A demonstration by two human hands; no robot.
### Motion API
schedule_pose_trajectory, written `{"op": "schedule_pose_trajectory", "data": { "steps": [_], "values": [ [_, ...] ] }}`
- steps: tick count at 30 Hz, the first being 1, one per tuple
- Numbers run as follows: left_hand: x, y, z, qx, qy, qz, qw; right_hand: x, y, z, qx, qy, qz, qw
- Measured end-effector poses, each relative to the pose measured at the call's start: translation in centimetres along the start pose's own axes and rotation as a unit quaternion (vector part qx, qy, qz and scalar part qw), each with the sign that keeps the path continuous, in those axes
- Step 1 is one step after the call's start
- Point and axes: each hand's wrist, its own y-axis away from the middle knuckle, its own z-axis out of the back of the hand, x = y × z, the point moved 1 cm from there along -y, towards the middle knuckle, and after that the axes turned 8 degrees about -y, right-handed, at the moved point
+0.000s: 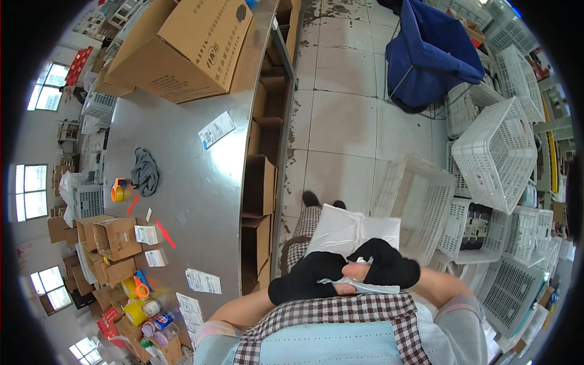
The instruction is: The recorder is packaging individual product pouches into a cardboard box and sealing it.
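Both my hands are close to my body, in black gloves with bare fingertips. My left hand (313, 277) is closed, its thumb and fingers pinching the near edge of a shiny white plastic bag (340, 228). Right against it, my right hand (387, 267) pinches the same crumpled edge. The bag spreads out beyond my gloves as two pale, flat panels. A greyish strip of plastic (371, 287) sticks out under my fingertips. What lies inside the bag, if anything, cannot be seen.
At left stands a steel table (182, 164) with a large carton (188, 48), a grey cloth (145, 172), a tape dispenser (120, 190) and several paper slips. Cartons (258, 182) fill its shelf. White crates (496, 155) and a blue cloth bin (426, 55) stand at right.
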Motion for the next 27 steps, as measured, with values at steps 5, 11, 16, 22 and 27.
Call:
{"op": "schedule_pose_trajectory", "data": {
  "steps": [5, 11, 16, 22, 27],
  "values": [
    [1.0, -2.2, 2.9, -0.076, 0.137, 0.011, 0.988, -0.8, -3.6, 1.7, -0.095, -0.381, 0.097, 0.914],
    [1.0, -7.5, 10.7, -0.100, 0.017, -0.086, 0.991, 5.6, -11.0, 5.9, 0.037, -0.117, 0.047, 0.991],
    [-1.1, -10.5, 18.3, -0.126, -0.180, -0.213, 0.952, 15.1, -16.4, 8.6, 0.147, 0.058, -0.005, 0.987],
    [-2.1, -12.2, 24.3, -0.141, -0.255, -0.241, 0.926, 20.2, -21.2, 9.2, 0.262, 0.117, 0.052, 0.957],
    [-0.3, -13.0, 26.1, -0.188, -0.206, -0.231, 0.932, 19.4, -22.4, 8.3, 0.152, -0.030, 0.089, 0.984]
  ]
}}
